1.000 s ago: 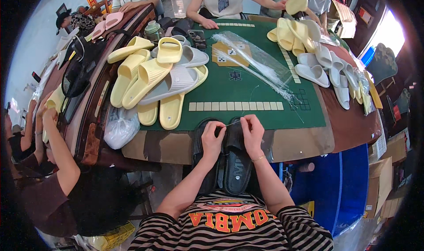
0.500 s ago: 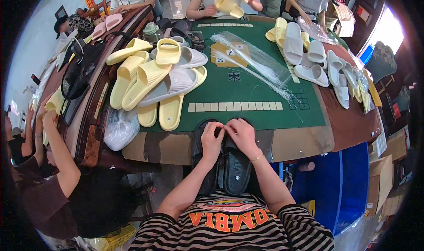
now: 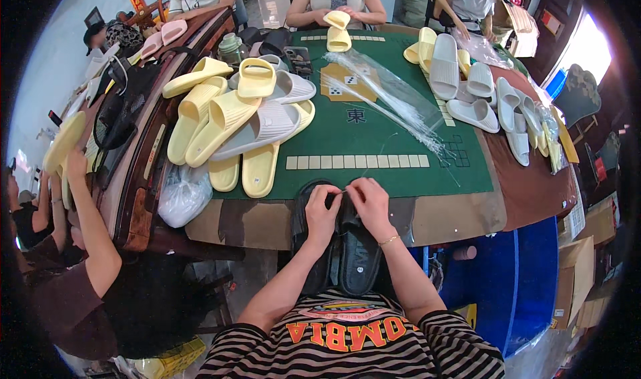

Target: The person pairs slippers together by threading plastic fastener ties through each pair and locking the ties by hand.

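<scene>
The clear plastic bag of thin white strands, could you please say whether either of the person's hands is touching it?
No, the left hand and right hand are over two flat black slippers, apart from the bag.

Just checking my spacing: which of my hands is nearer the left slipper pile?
Left. Your left hand is right of the slipper pile; your right hand sits farther right, past the left.

shirt (image 3: 267, 355): black-and-beige stripes; sleeves (image 3: 464, 339): short, striped; lettering (image 3: 340, 337): red, yellow-edged; right wrist (image 3: 382, 231): thin gold bracelet (image 3: 389, 240)
</scene>
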`<state>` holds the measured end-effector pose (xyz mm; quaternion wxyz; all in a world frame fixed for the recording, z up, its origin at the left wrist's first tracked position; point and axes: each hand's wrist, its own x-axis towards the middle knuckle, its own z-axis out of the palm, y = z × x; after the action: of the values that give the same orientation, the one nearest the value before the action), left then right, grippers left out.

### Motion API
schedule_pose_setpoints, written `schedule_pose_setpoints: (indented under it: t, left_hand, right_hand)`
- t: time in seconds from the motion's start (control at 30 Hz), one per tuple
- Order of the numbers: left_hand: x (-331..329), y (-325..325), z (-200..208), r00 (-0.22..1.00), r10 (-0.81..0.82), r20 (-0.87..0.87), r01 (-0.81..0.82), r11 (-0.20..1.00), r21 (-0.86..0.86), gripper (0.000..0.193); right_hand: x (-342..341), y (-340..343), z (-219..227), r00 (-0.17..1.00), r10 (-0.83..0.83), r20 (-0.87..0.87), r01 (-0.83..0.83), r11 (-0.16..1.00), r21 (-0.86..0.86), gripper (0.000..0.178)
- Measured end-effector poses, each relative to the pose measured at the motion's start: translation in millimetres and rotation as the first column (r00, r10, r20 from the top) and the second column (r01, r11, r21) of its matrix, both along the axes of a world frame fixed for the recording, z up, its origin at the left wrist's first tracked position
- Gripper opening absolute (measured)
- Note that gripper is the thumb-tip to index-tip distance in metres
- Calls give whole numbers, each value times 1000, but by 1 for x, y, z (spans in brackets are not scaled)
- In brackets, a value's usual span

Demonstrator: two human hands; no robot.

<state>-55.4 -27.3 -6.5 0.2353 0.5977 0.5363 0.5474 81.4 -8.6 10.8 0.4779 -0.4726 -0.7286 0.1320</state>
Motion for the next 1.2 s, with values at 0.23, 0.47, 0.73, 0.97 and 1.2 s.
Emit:
schedule_pose_setpoints:
  t: [0.23,0.47,0.73,0.97,1.2]
  left_hand:
    - [0,-1,3,1000,-4,-2,4,1000,5,12]
    - [0,-1,1,1000,2,21,-2,1000,2,12]
    - [0,-1,1,999,-23,30,23,1000,20,12]
    - [1,-1,1,997,70,38,-71,997,22,12]
    - [0,0,-1,999,2,-47,1,998,67,12]
  right_hand:
    - [4,0,-1,981,-107,-159,103,994,-33,11]
    - [2,0,-3,986,-90,-138,83,995,-59,8]
    - [-2,2,-2,995,69,75,-68,998,-14,9]
    - [6,-2,-3,956,-167,-241,133,979,-153,10]
    - [2,2,-4,992,-57,-114,51,997,-53,11]
